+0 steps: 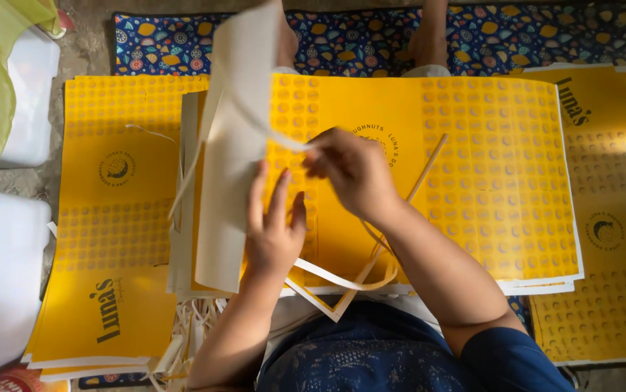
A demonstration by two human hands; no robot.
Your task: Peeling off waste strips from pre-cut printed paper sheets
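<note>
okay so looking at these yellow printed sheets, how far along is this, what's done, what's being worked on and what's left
Done, apparently: a stack of yellow sheets lies at the left, with loose white strips near the lap. In hand: the left hand presses the folded-over white flap of the middle sheet, while the right hand pinches a thin white strip peeling off it. Left: likely the pile at the right, though which pile is finished isn't certain.

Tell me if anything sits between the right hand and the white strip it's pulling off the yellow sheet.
Nothing visible does. The right hand already pinches the white strip at the yellow sheet. The left hand presses the folded flap beside it, clear of that grip.
</note>
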